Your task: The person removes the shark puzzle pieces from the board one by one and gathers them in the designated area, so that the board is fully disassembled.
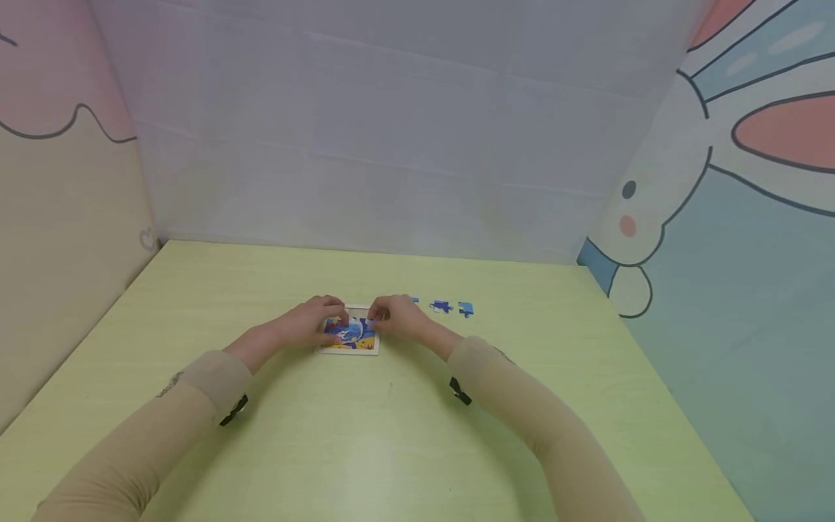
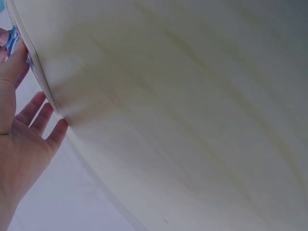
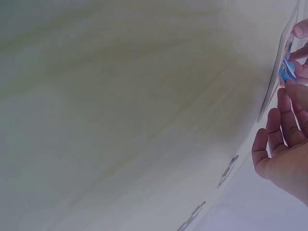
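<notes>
A small jigsaw puzzle in a white-edged tray (image 1: 350, 352) lies on the table, its picture mostly blue and yellow. At its left side is my left hand (image 1: 306, 322), thumb and fingertips spread apart and touching the puzzle. In the left wrist view, the other fingers (image 2: 57, 134) reach loosely beside the tray's edge. My right hand (image 1: 401, 317) is over the right side, pinching a blue puzzle piece (image 3: 287, 70) between thumb and index finger at the tray. Its remaining fingers are bent and hold nothing. The hands partly cover the puzzle.
Loose blue puzzle pieces lie right of the tray: one blue-and-white piece (image 1: 441, 307), one light blue piece (image 1: 466, 309), and another piece (image 1: 414, 299) partly behind my right hand. The pale yellow-green table (image 1: 365, 435) meets a white back wall (image 1: 365, 145) and printed side walls.
</notes>
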